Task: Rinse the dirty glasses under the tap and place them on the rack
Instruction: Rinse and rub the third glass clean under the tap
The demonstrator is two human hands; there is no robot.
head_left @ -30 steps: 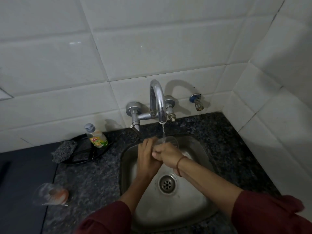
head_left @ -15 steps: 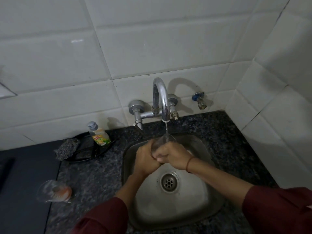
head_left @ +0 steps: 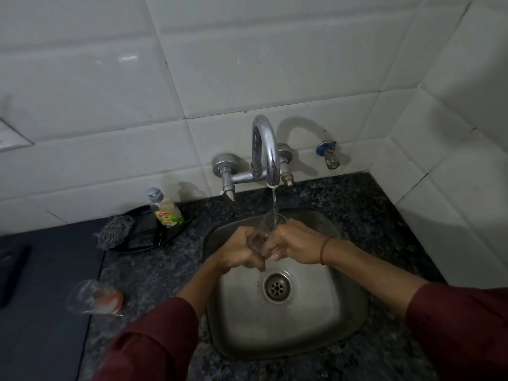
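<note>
My left hand (head_left: 237, 251) and right hand (head_left: 295, 246) curl around the lower part of the glass (head_left: 266, 229). Its open mouth sticks up past my fingers, directly below the tap (head_left: 265, 149), under the running water.

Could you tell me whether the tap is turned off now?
No, water streams from the tap into the glass that the left hand and right hand hold.

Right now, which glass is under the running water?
The clear glass held by the left hand and right hand over the sink; the stained glass lies on the counter.
</note>
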